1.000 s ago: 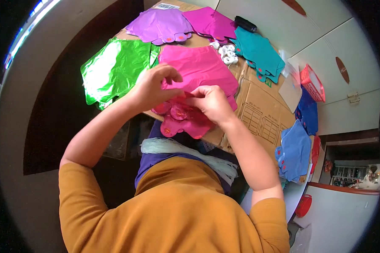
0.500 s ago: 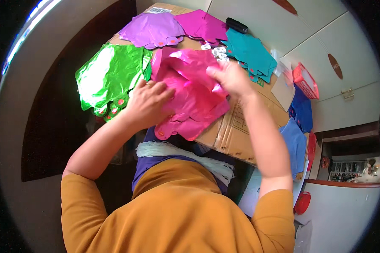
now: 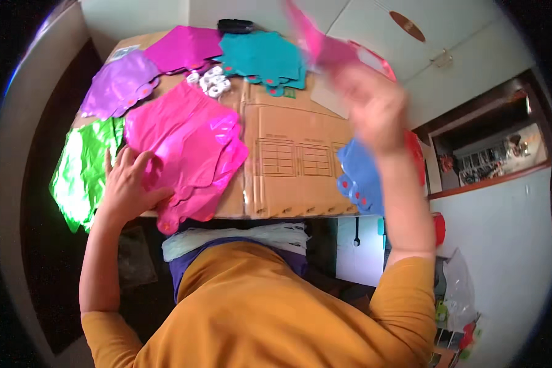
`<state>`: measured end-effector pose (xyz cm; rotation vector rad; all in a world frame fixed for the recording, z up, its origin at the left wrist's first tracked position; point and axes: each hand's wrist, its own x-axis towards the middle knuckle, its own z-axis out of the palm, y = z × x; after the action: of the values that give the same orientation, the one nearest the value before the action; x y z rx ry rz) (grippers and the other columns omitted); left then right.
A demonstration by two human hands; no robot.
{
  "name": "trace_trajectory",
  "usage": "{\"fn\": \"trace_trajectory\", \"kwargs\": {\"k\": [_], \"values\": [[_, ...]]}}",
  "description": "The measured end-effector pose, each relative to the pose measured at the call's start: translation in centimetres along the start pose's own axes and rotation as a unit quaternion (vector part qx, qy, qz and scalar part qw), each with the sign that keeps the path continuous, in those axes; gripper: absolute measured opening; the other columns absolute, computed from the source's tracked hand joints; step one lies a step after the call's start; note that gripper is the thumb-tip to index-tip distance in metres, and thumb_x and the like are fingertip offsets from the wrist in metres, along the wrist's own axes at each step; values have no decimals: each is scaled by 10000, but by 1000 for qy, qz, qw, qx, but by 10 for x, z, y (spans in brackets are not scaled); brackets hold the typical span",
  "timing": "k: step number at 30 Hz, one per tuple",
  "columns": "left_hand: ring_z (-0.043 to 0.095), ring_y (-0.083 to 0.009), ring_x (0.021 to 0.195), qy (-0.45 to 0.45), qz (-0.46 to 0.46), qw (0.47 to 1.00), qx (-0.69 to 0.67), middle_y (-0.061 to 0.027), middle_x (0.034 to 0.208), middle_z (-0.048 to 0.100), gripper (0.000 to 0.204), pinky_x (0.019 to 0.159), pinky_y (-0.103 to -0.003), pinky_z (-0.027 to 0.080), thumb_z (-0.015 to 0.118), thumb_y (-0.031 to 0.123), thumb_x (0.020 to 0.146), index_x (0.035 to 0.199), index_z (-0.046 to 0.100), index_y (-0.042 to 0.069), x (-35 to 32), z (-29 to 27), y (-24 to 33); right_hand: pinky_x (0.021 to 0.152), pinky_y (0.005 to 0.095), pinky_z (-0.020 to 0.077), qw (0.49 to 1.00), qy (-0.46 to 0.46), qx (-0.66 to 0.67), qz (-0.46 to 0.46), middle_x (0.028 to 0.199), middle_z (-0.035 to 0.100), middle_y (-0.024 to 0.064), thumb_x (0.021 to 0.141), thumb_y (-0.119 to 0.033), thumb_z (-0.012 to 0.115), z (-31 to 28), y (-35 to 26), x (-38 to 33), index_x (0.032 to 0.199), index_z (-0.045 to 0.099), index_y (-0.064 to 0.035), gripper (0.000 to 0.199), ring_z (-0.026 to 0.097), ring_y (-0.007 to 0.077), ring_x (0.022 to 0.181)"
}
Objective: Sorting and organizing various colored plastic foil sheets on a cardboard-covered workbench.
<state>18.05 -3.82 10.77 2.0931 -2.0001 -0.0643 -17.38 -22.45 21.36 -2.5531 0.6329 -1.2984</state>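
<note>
A stack of shiny pink foil sheets (image 3: 190, 132) with scalloped lower edges and small red dots lies on the cardboard. My left hand (image 3: 127, 184) rests on its left edge, fingers spread, between it and a green foil stack (image 3: 83, 165). Raised at the right, my right hand (image 3: 377, 110) is closed and smeared by motion. A pink foil sheet (image 3: 325, 49) sticks up from its fingers, also blurred. Behind the pink stack lie purple (image 3: 119, 86), magenta (image 3: 184, 49) and teal (image 3: 260, 58) foil stacks. Small white rolls (image 3: 210, 81) sit between these and the pink stack.
The cardboard surface (image 3: 288, 190) ends close to my body. At its right lies a blue foil stack (image 3: 362, 175). A black object (image 3: 235, 26) sits at the back, before white cabinets (image 3: 454, 37). White strands (image 3: 245, 238) lie across my waist. An open shelf (image 3: 487, 150) stands at far right.
My right hand has swung right and up, carrying a pink sheet away from the stack. My left hand stays at the stack's left edge with fingers more spread. The view has turned right.
</note>
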Motion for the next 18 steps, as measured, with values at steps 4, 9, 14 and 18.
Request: {"fn": "trace_trajectory", "kwargs": {"k": [4,9,14,18], "values": [[456,-339,1236,4,-3,1000,16,-151,1147,550,735,1165,-549,114,806,489,638,1216,571,101,0,-1,-1,912,434,525,980,-161,-103,-58,1072,699,126,653,20,606,39,-1,-104,1059,711,-85,433,665,273,1016],[516,-327,1143,24,5,999,-22,-140,1143,580,581,1072,-470,337,817,251,663,1158,605,34,17,-23,26,923,407,522,971,-215,-106,-10,1112,675,172,795,-238,713,66,-18,-157,1017,686,-13,317,658,297,1027],[535,-354,1155,-72,226,935,-265,-159,1197,580,517,1010,-448,407,773,201,728,1195,603,58,47,3,100,926,422,499,961,-270,-42,30,1148,652,195,799,-461,704,51,-19,-142,1109,659,8,563,623,329,1074],[509,-348,1191,-50,336,929,-145,-164,1226,557,444,1028,-473,389,728,252,776,1169,626,73,82,55,120,936,427,493,944,-317,50,78,1136,655,210,835,-496,669,37,-6,-124,1142,638,44,622,619,350,1074]]}}
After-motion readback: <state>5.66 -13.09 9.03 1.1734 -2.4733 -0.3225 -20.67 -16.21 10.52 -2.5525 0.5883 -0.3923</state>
